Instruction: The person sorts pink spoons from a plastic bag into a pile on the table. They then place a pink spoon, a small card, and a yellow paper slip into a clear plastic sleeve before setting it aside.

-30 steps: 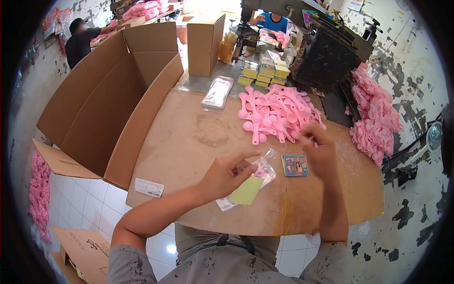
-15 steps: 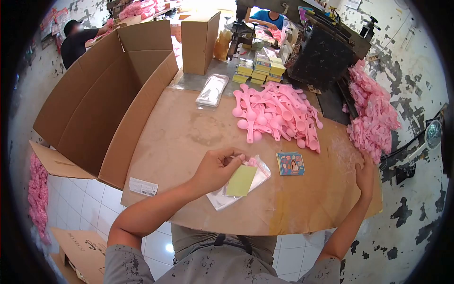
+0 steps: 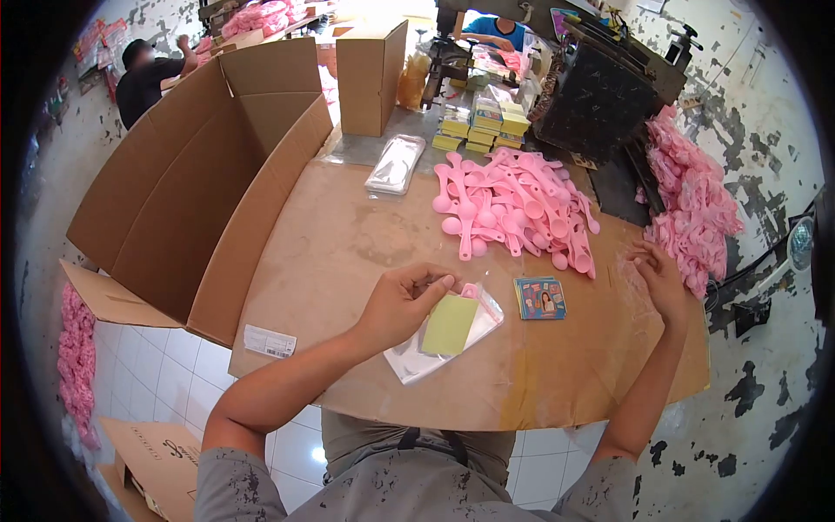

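Note:
My left hand (image 3: 404,304) is closed in a pinch at the top edge of a clear plastic bag, with a plain yellow-green card (image 3: 450,324) and a bit of pink plastic spoon (image 3: 470,290) just beyond the thumb. Its fingertips are partly hidden. Under the card lies a stack of clear plastic bags (image 3: 417,364). My right hand (image 3: 659,285) is raised over the table's right side, fingers apart and nothing visible in them. Between the hands sits a small stack of blue printed cards (image 3: 541,298). A heap of pink measuring spoons (image 3: 517,204) lies beyond.
A large open carton (image 3: 252,209) stands along the left side. Bundled cards (image 3: 483,122) and more clear bags (image 3: 396,165) lie at the back. Pink bagged items (image 3: 693,204) are piled at right beside a dark machine (image 3: 596,96). Two people sit further off.
My right hand has lifted away from the pink bagged pile and moved a little left, its fingers spreading. My left hand keeps its pinch. The view has shifted slightly.

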